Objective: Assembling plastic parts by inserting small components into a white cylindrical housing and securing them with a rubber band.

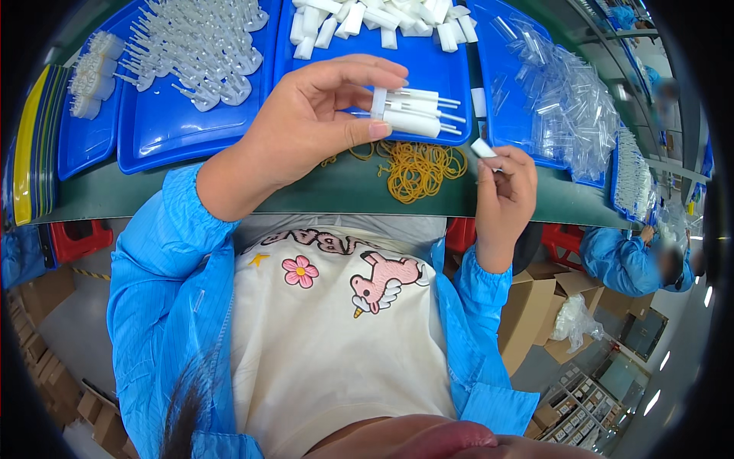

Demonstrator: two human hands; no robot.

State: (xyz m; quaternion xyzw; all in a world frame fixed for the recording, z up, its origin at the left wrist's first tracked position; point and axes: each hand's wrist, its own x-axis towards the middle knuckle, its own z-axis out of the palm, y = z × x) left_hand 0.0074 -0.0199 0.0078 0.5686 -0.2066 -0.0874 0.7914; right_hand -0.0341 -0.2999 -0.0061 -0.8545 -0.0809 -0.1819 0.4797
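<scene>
My left hand (329, 107) pinches a white plastic base with several thin pins (378, 102). White foam-like sleeves (413, 122) sit on some of its pins, and the pin tips stick out to the right. In my right hand (506, 183), between thumb and fingertips, is one loose white sleeve (482, 148), apart from the pins. Behind my left hand lies a blue tray (447, 69) with a heap of the same white sleeves (386, 19). Another blue tray (164, 138), to the left, holds many pinned white bases (206, 46).
Yellow rubber bands (420, 172) lie near the table's front edge. A blue tray on the right carries clear plastic pieces (566, 99). Blue and yellow trays (38, 145) stack at far left. A co-worker in a blue sleeve (623, 260) sits at right, near cardboard boxes (527, 314).
</scene>
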